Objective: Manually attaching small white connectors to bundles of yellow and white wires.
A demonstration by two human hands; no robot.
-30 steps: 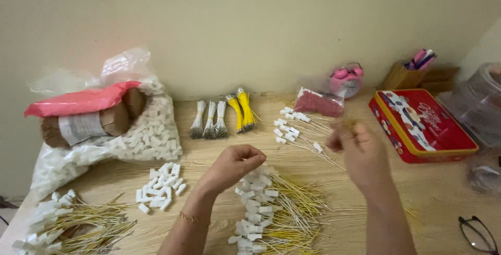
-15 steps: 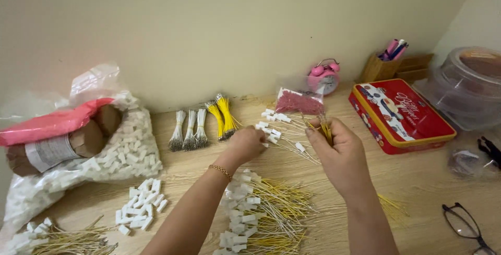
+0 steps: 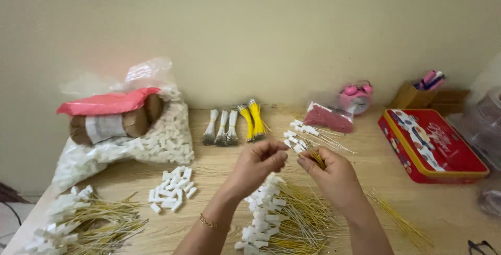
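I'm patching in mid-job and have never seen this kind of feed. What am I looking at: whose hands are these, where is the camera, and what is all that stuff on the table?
There is no machine here. A person works with two bare hands, and the single camera sits on their head, looking down at a wooden table against a plain wall.

The left hand has its fingertips pinched together; what it pinches is too small to tell. The right hand holds a small bunch of thin yellow wires.

Below the hands lies a pile of yellow wires with white connectors, with a similar pile at far left. Loose white connectors lie between, below a large bag of them. Further back are tied wire bundles, and to the right a red tin.
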